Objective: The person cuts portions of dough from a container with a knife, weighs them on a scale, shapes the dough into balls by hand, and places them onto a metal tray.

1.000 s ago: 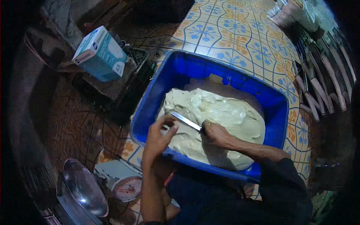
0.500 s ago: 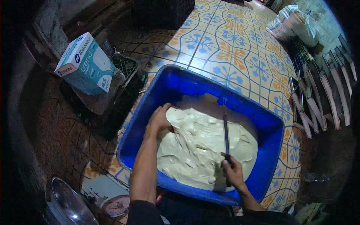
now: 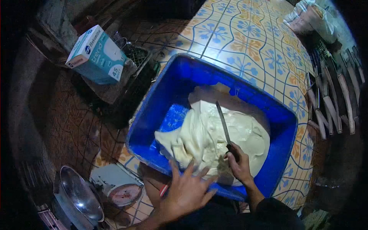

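A large pale mass of dough (image 3: 237, 128) lies in a blue plastic tub (image 3: 138, 134), with its left part folded and bunched up. My right hand (image 3: 239, 164) is closed round the dark handle of a long knife (image 3: 223, 124). The blade points away from me over the dough, its tip toward the far side. Near the tub's front edge my left hand (image 3: 188, 193) is spread, slightly blurred, with nothing in it. Whether its fingertips touch the dough I cannot tell.
A light bulb box (image 3: 101, 57) sits on a dark crate (image 3: 130, 96) at the left. A weighing scale (image 3: 124, 193) and a metal bowl (image 3: 82, 193) stand at the lower left. Metal strips (image 3: 337, 96) are stacked at the right, and a white sack (image 3: 310, 19) stands behind them.
My left hand has let go of the dough's left edge and come back toward me, opening. The dough's left side has folded inward, baring blue tub floor. The knife now tilts more to the left.
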Available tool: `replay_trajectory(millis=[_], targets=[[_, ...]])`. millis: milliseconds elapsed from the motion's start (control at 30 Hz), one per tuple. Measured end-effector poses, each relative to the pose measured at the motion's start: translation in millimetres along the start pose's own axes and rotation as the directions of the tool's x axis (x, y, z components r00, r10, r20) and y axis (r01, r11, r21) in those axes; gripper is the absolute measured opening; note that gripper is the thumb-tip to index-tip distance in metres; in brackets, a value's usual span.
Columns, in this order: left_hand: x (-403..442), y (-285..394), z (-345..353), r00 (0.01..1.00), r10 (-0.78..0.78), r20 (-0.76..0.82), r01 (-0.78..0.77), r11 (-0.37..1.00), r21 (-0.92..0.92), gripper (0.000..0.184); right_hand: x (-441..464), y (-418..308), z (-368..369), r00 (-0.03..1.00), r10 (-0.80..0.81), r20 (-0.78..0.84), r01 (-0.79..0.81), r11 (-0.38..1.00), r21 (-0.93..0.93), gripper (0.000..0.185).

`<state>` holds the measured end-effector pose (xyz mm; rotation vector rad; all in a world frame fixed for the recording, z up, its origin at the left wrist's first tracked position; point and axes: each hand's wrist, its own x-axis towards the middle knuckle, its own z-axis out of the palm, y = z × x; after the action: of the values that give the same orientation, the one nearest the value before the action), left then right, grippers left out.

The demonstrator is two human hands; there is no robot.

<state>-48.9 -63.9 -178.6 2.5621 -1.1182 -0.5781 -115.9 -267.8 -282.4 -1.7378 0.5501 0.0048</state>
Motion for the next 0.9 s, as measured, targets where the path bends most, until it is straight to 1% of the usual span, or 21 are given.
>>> replay_trajectory(millis=[33, 67, 100, 167, 200, 233, 267, 333, 367, 400, 467, 500, 533, 600, 633, 700, 733, 800, 833, 867, 900], targets=[[21, -6, -21, 0.989, 0.095, -0.116, -0.109, 0.987, -0.117, 0.063, 1, 3, -1, 1.000, -0.001, 0.027, 0.000, 1.000, 0.019, 0.035], [61, -34, -23, 0.988, -0.072, -0.139, 0.011, 0.917, -0.399, 0.068, 1, 8, -1, 0.999, -0.009, 0.031, 0.008, 1.000, 0.016, 0.035], [104, -61, -27, 0.935, -0.355, -0.010, 0.326, 0.867, -0.377, 0.092, 2, 15, -1, 1.000, -0.008, 0.031, 0.007, 0.999, 0.032, 0.036], [157, -136, 43, 0.846, -0.529, -0.067, 0.510, 0.840, -0.185, 0.120, 3, 26, -3, 0.997, -0.069, 0.035, 0.068, 0.997, 0.046, 0.038], [168, -165, 53, 0.907, -0.309, 0.287, 0.412, 0.791, -0.452, 0.140, 4, 19, -1, 1.000, -0.027, -0.009, 0.027, 0.999, 0.025, 0.036], [171, -177, 84, 0.836, -0.517, 0.183, 0.546, 0.755, -0.362, 0.127, 3, 16, 0, 0.998, -0.060, -0.022, 0.061, 0.996, 0.068, 0.037], [170, -174, 66, 0.839, -0.515, 0.173, 0.540, 0.756, -0.369, 0.127, 2, 16, 1, 0.996, -0.086, -0.035, 0.090, 0.989, 0.116, 0.038], [149, -159, 34, 0.789, -0.391, 0.474, 0.599, 0.660, -0.453, 0.104, -1, 24, 5, 0.995, -0.102, -0.010, 0.103, 0.994, 0.026, 0.040], [133, -155, 43, 0.859, -0.247, 0.448, 0.500, 0.596, -0.629, 0.083, 7, 24, 5, 0.989, -0.144, 0.025, 0.145, 0.988, -0.059, 0.042], [119, -146, 45, 0.899, -0.259, 0.353, 0.432, 0.654, -0.621, 0.077, 13, 22, 8, 0.987, -0.159, 0.027, 0.160, 0.986, -0.052, 0.042], [79, -109, 45, 0.929, -0.354, 0.106, 0.362, 0.810, -0.461, 0.073, 12, 26, 16, 0.939, -0.298, 0.171, 0.332, 0.915, -0.229, 0.047], [60, -87, 41, 0.916, -0.400, 0.022, 0.369, 0.821, -0.436, 0.073, 11, -12, 19, 0.959, -0.138, 0.246, 0.236, 0.871, -0.431, 0.052], [48, -75, 38, 0.920, -0.387, -0.052, 0.314, 0.812, -0.493, 0.067, 23, -24, 31, 0.963, -0.123, 0.238, 0.218, 0.877, -0.429, 0.052], [26, -53, 24, 0.878, -0.425, -0.220, 0.168, 0.703, -0.691, 0.055, 39, -39, 43, 0.844, -0.278, 0.459, 0.475, 0.786, -0.396, 0.054], [17, -49, 13, 0.875, -0.429, -0.224, 0.163, 0.698, -0.697, 0.055, 31, -32, 41, 0.841, -0.278, 0.465, 0.480, 0.780, -0.402, 0.054], [5, -53, -20, 0.861, -0.462, -0.212, 0.100, 0.563, -0.821, 0.043, 13, -17, 43, 0.825, -0.307, 0.474, 0.508, 0.771, -0.384, 0.058], [1, -48, -35, 0.855, -0.468, -0.225, 0.095, 0.568, -0.818, 0.043, -10, -33, 33, 0.843, -0.155, 0.515, 0.399, 0.823, -0.405, 0.055], [-8, -30, -56, 0.819, -0.506, -0.271, 0.075, 0.562, -0.823, 0.037, -35, -24, 41, 0.807, -0.321, 0.495, 0.468, 0.860, -0.205, 0.044], [-11, -15, -63, 0.818, -0.488, -0.305, -0.034, 0.489, -0.872, 0.039, -29, -21, 47, 0.803, -0.317, 0.505, 0.468, 0.860, -0.203, 0.044], [-12, -10, -67, 0.815, -0.494, -0.302, -0.028, 0.488, -0.872, 0.039, -18, -17, 59, 0.780, -0.294, 0.552, 0.440, 0.885, -0.151, 0.043], [-13, -7, -69, 0.793, -0.457, -0.402, -0.072, 0.586, -0.807, 0.039, -10, -17, 69, 0.756, -0.271, 0.596, 0.403, 0.910, -0.097, 0.041]])
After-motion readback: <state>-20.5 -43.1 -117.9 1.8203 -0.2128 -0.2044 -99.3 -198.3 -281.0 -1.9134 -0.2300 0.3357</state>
